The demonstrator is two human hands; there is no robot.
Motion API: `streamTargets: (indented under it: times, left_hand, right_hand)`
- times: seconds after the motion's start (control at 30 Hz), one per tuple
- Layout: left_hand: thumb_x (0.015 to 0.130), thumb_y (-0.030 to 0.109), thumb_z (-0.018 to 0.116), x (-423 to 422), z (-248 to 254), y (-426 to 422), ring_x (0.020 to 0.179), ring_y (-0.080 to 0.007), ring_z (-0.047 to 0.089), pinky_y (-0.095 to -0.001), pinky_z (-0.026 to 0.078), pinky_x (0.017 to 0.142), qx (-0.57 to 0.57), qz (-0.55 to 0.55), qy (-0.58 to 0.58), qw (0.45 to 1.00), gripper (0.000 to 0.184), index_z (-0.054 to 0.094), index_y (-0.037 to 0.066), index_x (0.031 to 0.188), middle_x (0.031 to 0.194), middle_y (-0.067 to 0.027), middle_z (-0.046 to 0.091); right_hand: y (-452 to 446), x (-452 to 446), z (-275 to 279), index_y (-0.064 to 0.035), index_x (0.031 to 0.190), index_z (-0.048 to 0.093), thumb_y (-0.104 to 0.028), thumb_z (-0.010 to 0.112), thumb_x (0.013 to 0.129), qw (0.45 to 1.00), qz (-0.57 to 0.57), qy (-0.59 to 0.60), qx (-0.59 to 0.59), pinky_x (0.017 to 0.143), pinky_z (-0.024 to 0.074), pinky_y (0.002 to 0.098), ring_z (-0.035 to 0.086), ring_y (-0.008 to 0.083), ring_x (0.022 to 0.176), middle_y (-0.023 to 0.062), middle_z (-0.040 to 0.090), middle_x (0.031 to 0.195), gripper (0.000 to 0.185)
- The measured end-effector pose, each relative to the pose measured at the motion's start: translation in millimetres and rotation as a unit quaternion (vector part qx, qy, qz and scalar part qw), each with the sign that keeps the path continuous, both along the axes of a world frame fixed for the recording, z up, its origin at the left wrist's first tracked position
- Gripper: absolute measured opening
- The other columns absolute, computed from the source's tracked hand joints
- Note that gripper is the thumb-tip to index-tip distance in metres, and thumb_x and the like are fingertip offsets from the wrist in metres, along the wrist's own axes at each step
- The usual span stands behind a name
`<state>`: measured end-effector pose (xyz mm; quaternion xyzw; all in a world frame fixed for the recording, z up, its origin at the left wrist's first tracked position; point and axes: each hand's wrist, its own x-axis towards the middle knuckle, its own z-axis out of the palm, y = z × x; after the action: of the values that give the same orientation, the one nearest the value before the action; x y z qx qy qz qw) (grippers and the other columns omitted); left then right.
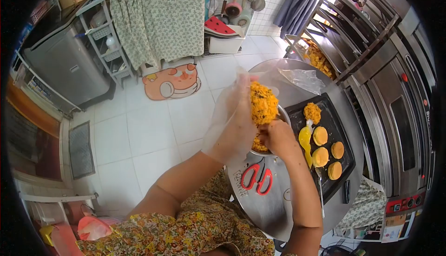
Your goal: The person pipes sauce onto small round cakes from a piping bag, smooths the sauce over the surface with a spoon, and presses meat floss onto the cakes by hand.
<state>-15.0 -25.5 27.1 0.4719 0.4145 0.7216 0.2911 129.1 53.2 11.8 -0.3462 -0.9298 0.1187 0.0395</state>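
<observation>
My left hand (238, 126), in a clear plastic glove, holds a large clump of orange shredded food (264, 103) with dark flecks above a metal bowl (284, 114). Bare and curled, my right hand (278, 137) is at the bowl just below the clump; its fingertips are partly hidden. More orange food (259, 145) shows inside the bowl. To the right, a black tray (329, 160) carries several round yellow buns (320, 136), one topped with orange food (312, 113). A yellow spatula (304, 139) and a metal spoon (320, 181) lie at its left side.
Red-handled scissors (258, 179) lie on the round metal table (278, 209) near my body. A clear plastic bag (304, 80) sits at the table's far side. An oven (402, 116) and a tray rack (344, 28) stand close on the right.
</observation>
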Motion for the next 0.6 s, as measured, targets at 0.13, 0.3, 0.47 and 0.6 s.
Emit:
streamTargets:
  times: [0.13, 0.3, 0.47, 0.6]
  left_hand:
    - [0.110, 0.049, 0.024, -0.1, -4.0, 11.4, 0.100, -0.0153, 0.058, -0.0293, 0.047, 0.091, -0.025, 0.007, -0.149, 0.989, 0.058, 0.045, -0.001, 0.131, 0.114, -0.0123, 0.058]
    - [0.111, 0.032, 0.031, -6.5, 6.6, 3.4, 0.099, -0.0185, 0.062, -0.0324, 0.049, 0.095, -0.053, 0.018, -0.098, 0.994, 0.040, 0.045, 0.001, 0.131, 0.108, -0.0123, 0.066]
    - [0.112, 0.033, 0.029, 3.4, 10.1, 4.5, 0.102, -0.0161, 0.059, -0.0308, 0.047, 0.096, -0.088, 0.053, -0.049, 0.993, 0.041, 0.045, 0.001, 0.132, 0.113, -0.0111, 0.064]
    - [0.112, 0.034, 0.029, 8.1, 12.3, 6.7, 0.103, -0.0163, 0.057, -0.0319, 0.045, 0.097, -0.098, 0.006, -0.129, 0.987, 0.042, 0.045, 0.001, 0.132, 0.118, -0.0113, 0.060]
  right_hand:
    - [-4.2, -3.5, 11.1, 0.0012, 0.087, 0.068, -0.004, 0.068, 0.081, 0.996, -0.007, 0.067, 0.065, 0.073, 0.0524, 0.0461, 0.064, 0.0431, 0.081, 0.0250, 0.066, 0.086, 0.008]
    - [-10.0, 10.5, 42.0, 0.0020, 0.093, 0.067, 0.004, 0.064, 0.085, 0.950, -0.119, 0.287, -0.016, 0.068, 0.0509, 0.0336, 0.066, 0.0229, 0.073, 0.0151, 0.068, 0.084, 0.008]
    - [-29.9, 4.2, 74.7, 0.0040, 0.099, 0.068, 0.000, 0.066, 0.091, 0.888, -0.113, 0.430, -0.122, 0.063, 0.0449, 0.0237, 0.055, 0.0063, 0.070, 0.0052, 0.064, 0.080, 0.010]
    - [-37.0, -14.3, 68.3, 0.0039, 0.095, 0.069, 0.000, 0.071, 0.087, 0.898, -0.138, 0.410, -0.076, 0.060, 0.0464, 0.0263, 0.057, 0.0101, 0.063, 0.0079, 0.066, 0.076, 0.010]
